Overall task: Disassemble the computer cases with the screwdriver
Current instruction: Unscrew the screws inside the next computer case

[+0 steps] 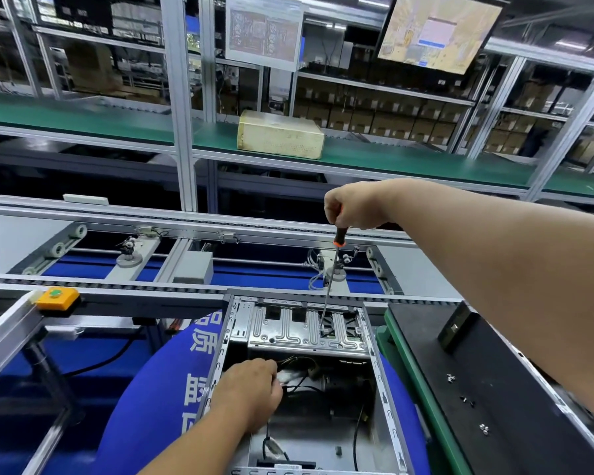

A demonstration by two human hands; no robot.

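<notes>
Factory racking and a roller conveyor (186,265) fill the background, and down at the near bench the right hand (352,207) is fisted tight around the top of the screwdriver (333,265), black-and-orange handle, long shaft slanting down. Its tip sits on the ribbed metal bracket (306,332) at the far end of the open computer case (384,389). Left hand (251,392) reaches inside the case, fingers curled over the black cables (299,375); whether it pinches them, I cannot tell. Loose screws (467,401) lie on the black panel (494,371) to the right.
</notes>
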